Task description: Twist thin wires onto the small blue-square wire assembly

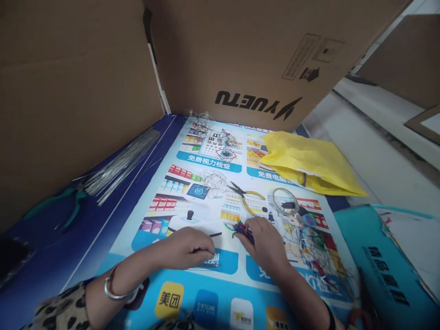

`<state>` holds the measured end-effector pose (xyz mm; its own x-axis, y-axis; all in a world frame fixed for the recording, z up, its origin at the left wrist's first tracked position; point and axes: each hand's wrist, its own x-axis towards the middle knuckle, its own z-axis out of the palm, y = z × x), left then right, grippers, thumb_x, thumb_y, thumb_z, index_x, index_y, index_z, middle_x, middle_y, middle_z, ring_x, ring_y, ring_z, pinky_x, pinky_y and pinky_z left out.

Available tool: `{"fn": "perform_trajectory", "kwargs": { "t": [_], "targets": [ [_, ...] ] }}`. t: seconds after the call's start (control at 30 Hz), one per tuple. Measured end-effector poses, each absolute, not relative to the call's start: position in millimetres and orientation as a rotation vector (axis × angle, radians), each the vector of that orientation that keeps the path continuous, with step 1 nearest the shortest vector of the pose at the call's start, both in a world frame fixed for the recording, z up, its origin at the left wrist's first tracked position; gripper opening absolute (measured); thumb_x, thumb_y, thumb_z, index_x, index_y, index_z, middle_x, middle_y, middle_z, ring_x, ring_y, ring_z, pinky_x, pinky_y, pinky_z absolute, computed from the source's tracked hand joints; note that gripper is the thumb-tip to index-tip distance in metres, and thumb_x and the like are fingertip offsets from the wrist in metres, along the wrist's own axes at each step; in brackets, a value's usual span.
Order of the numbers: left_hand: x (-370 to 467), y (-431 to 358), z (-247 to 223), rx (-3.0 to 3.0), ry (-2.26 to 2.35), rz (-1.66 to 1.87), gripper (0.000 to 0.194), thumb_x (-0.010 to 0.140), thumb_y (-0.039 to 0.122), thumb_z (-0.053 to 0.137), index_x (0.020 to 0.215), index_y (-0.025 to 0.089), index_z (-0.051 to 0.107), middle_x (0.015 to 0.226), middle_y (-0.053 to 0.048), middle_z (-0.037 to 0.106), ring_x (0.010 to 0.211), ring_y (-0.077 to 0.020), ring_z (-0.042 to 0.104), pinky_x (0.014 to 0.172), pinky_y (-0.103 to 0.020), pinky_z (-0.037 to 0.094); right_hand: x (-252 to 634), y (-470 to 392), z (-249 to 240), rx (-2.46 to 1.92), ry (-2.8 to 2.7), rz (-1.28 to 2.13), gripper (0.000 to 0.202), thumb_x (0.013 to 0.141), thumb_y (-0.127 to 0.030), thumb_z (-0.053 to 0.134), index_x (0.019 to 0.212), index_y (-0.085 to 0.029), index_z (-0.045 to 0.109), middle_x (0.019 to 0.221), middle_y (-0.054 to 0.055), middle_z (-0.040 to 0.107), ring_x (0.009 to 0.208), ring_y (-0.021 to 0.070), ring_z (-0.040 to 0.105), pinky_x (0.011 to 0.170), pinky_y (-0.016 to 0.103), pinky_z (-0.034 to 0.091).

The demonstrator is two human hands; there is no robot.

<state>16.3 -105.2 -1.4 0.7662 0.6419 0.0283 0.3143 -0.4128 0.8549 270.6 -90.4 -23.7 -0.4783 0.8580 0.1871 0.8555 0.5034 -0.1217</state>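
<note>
The bare left hand (190, 247) curled with bent fingers just beyond the round silver metal bangle (107, 287), a leopard-spotted fabric sleeve (60, 307) lying behind that bangle, while the bare right hand (266, 240), well to the bangle's right, pinched downward, its slanting forearm (297, 286) crossed by a black band (331, 316).

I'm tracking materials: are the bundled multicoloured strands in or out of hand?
In hand: the right hand pinches the strands, their ends poking out.

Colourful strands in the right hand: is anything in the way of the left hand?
Nothing visible stands between the left hand and the colourful strands in the right hand; only the flat printed sheet lies beneath.
</note>
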Motion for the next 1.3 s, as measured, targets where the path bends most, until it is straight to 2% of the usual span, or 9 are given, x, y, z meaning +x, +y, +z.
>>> {"fn": "perform_trajectory", "kwargs": {
  "t": [0.1,0.27,0.5,0.6,0.97,1.13,1.3],
  "targets": [
    [17.3,-105.2,1.1,2.033,0.744,0.428,0.018,0.087,0.02,0.045,0.085,0.018,0.063,0.082,-0.002,0.067,0.072,-0.0115,0.059,0.065,-0.019,0.041,266.4,-90.2,-23.2,-1.439,-2.548,-0.052,0.025,0.089,-0.038,0.046,0.077,-0.018,0.055,0.074,0.007,0.059,0.072,0.0219,0.053,0.063,0.031,0.037],
    [19.8,-104.8,2.9,2.033,0.796,0.409,0.019,0.088,0.023,0.045,0.082,0.018,0.063,0.081,-0.002,0.067,0.073,-0.012,0.059,0.065,-0.019,0.041,262.5,-92.4,-26.0,-1.366,-2.57,-0.192,0.028,0.093,-0.033,0.038,0.075,-0.019,0.055,0.071,0.007,0.06,0.067,0.0203,0.054,0.057,0.03,0.034],
    [23.1,-103.1,2.8,1.99,0.919,0.42,0.017,0.087,0.025,0.047,0.08,0.017,0.06,0.07,0.001,0.061,0.063,-0.0094,0.053,0.059,-0.018,0.036,270.0,-91.0,-29.5,-1.306,-2.634,-0.228,0.026,0.092,-0.034,0.042,0.078,-0.018,0.057,0.068,0.006,0.061,0.062,0.0193,0.056,0.054,0.029,0.028],
    [25.0,-104.4,2.3,1.999,0.957,0.431,0.016,0.087,0.024,0.047,0.081,0.018,0.06,0.073,0.002,0.062,0.065,-0.0098,0.054,0.06,-0.019,0.036,272.7,-90.4,-31.0,-1.318,-2.648,-0.228,0.025,0.091,-0.036,0.044,0.08,-0.018,0.058,0.068,0.005,0.062,0.062,0.0186,0.056,0.053,0.028,0.027],
    [28.9,-106.9,-0.1,2.072,0.982,0.382,0.017,0.087,0.025,0.045,0.083,0.02,0.061,0.081,0.001,0.065,0.076,-0.0135,0.059,0.066,-0.021,0.038,272.7,-88.2,-23.4,-1.3,-2.611,-0.079,0.029,0.092,-0.037,0.043,0.077,-0.018,0.059,0.066,0.005,0.062,0.061,0.0176,0.056,0.054,0.027,0.031],
    [27.8,-108.7,0.2,2.126,0.953,0.396,0.018,0.088,0.025,0.044,0.085,0.021,0.062,0.083,0.001,0.066,0.076,-0.0139,0.059,0.067,-0.021,0.039,271.5,-89.1,-19.6,-1.199,-2.546,0.095,0.026,0.091,-0.034,0.045,0.078,-0.018,0.061,0.068,0.004,0.062,0.065,0.0162,0.057,0.058,0.026,0.037],
    [26.0,-112.6,-0.9,2.208,0.95,0.413,0.02,0.088,0.026,0.044,0.089,0.021,0.063,0.086,0.0,0.067,0.078,-0.015,0.06,0.066,-0.022,0.039,261.5,-93.2,-16.1,-1.132,-2.489,0.198,0.02,0.088,-0.034,0.051,0.084,-0.018,0.063,0.075,0.006,0.064,0.073,0.0184,0.058,0.065,0.029,0.043]
  ]
}}
